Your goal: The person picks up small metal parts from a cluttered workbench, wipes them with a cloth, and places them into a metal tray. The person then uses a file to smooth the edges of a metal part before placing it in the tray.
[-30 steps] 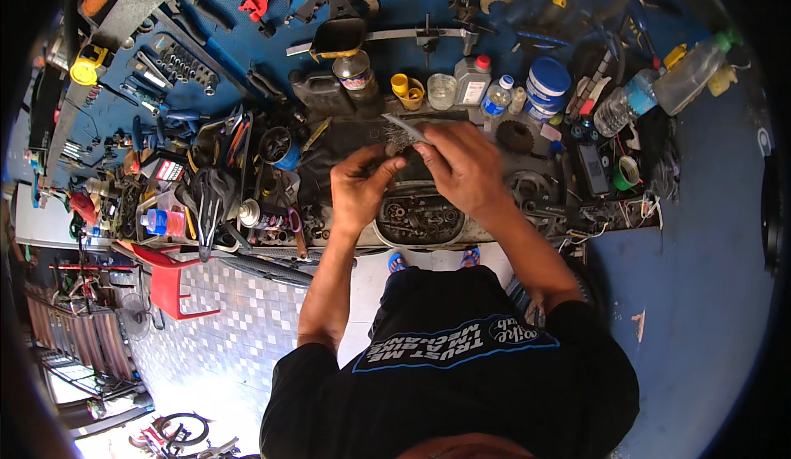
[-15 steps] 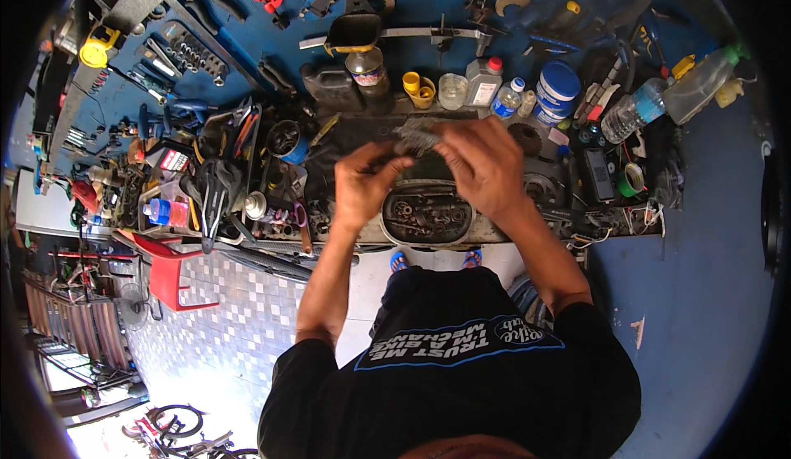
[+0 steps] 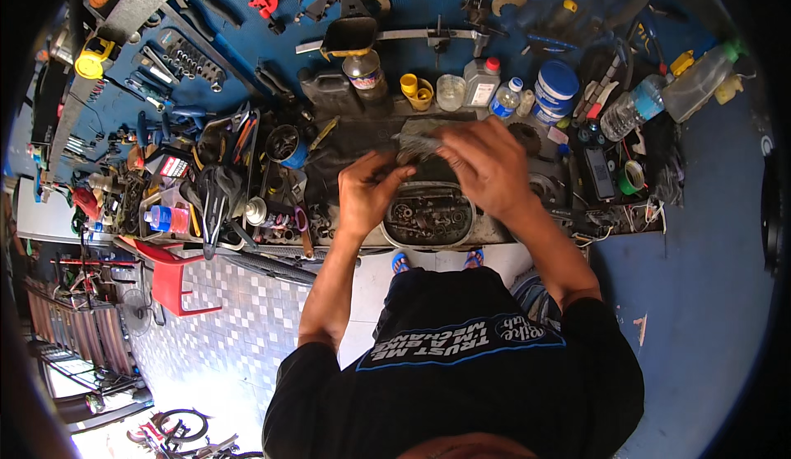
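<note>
My left hand and my right hand meet above the workbench, both with fingers closed. Between them is a small grey piece, blurred and partly covered by my fingers, so its exact kind is unclear. The right fingers pinch its right side, while the left thumb and fingers grip its lower left. Just below my hands, at the bench's front edge, sits an oval tray with several small metal parts in it.
Behind my hands stand a bottle under a black funnel, yellow cups, a grey jug and a blue-and-white tub. A black bicycle saddle lies left, a phone right. Tools hang on the blue wall. A red chair stands lower left.
Both hands stay at nearly the same spot over the bench, still on the grey piece, which has turned slightly between the fingers. The whole view has shifted a little.
</note>
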A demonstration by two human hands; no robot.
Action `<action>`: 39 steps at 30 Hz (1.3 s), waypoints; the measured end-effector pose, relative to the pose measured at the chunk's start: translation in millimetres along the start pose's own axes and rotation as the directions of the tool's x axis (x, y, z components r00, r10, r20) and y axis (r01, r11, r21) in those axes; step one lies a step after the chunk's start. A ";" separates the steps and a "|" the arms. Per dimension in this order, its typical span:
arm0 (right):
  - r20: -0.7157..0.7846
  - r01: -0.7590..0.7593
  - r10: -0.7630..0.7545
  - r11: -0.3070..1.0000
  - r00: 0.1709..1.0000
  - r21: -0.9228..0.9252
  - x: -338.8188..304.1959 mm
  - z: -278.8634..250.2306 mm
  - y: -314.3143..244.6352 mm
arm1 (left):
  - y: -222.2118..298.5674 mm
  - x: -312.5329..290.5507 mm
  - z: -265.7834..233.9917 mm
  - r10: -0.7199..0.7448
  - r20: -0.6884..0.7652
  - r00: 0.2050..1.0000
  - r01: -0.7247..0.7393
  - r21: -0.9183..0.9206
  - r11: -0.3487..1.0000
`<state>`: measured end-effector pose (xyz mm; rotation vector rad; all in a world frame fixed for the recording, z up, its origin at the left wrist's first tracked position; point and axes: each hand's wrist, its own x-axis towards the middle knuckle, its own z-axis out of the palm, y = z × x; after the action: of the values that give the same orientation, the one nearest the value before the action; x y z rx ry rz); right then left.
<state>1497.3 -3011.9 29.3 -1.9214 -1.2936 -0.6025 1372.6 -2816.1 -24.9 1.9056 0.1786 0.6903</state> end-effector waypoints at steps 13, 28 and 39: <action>0.013 -0.026 0.026 0.999 1.000 -0.029 -11.5 10.9 21.8 | 14.0 5.4 -4.2 -0.012 0.006 1.000 0.013 -0.029 0.999; 0.097 -0.264 0.259 0.964 0.961 0.042 -30.9 20.0 32.9 | -1.1 3.3 2.4 0.061 0.099 0.993 0.017 -0.642 0.767; 0.095 -0.398 0.386 0.898 0.917 0.190 -51.9 21.2 35.9 | -5.5 5.0 10.6 0.090 0.136 0.987 0.033 -0.707 0.706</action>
<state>1510.1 -3033.5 -32.3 -1.9583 -0.9173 -0.2013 1383.5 -2820.0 -30.8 1.1969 -0.2073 0.5133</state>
